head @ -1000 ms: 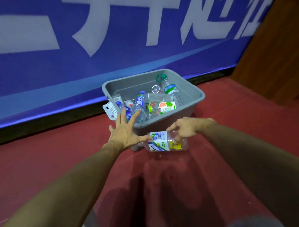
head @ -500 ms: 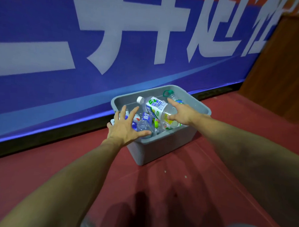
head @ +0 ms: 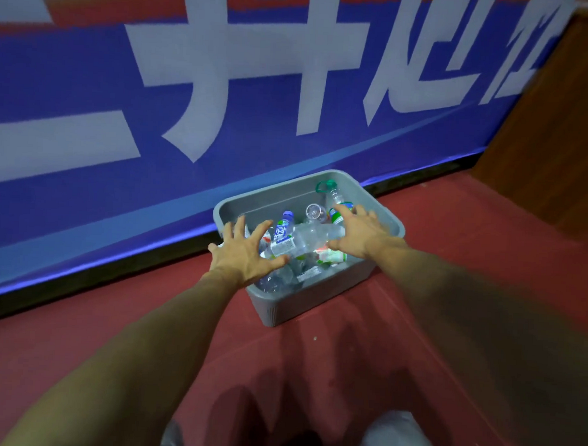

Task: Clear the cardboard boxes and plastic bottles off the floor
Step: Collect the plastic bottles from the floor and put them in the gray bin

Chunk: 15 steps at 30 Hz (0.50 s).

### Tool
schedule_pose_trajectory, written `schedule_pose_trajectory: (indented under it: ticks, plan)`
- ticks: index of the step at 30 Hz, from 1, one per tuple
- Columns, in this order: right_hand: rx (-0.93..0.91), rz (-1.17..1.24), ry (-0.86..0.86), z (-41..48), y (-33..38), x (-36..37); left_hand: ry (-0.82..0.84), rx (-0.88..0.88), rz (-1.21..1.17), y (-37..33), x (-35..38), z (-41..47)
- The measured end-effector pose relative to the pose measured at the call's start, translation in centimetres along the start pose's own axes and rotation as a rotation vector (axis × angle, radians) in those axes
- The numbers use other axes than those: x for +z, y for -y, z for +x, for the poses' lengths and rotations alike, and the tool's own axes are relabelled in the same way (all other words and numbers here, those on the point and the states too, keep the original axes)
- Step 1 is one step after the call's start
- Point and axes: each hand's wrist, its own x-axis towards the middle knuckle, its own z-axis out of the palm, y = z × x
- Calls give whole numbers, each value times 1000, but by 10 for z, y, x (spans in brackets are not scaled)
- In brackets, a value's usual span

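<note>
A grey plastic bin [head: 316, 304] stands on the red floor against the blue banner wall, holding several empty plastic bottles. On top of the pile lies a clear bottle [head: 302, 238] with a blue and white label. My left hand [head: 247, 254] hovers over the bin's near left corner with fingers spread and holds nothing. Over the right side of the bin my right hand [head: 359, 234] is spread too, just beside that top bottle's base and not gripping it. A green-capped bottle [head: 334, 194] leans in the far right corner.
A blue banner [head: 223, 101] with large white characters runs along the wall behind the bin. A brown wooden panel [head: 559, 133] stands at the right. Red floor [head: 313, 375] stretches in front of the bin. My knees show at the bottom edge.
My right hand lifted the labelled bottle from the floor in front of the bin, carried it over the rim and let it go onto the pile. Both hands now hang spread over the bin.
</note>
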Motion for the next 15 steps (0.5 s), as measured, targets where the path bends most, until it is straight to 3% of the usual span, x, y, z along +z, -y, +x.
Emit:
schedule_pose_trajectory:
  ticks: [7, 15]
  plan:
    - [21, 32, -105, -73, -4, -183, 27, 66, 10, -104, -171, -20]
    - [246, 185, -129, -184, -19, -408, 80, 183, -50, -238, -387, -65]
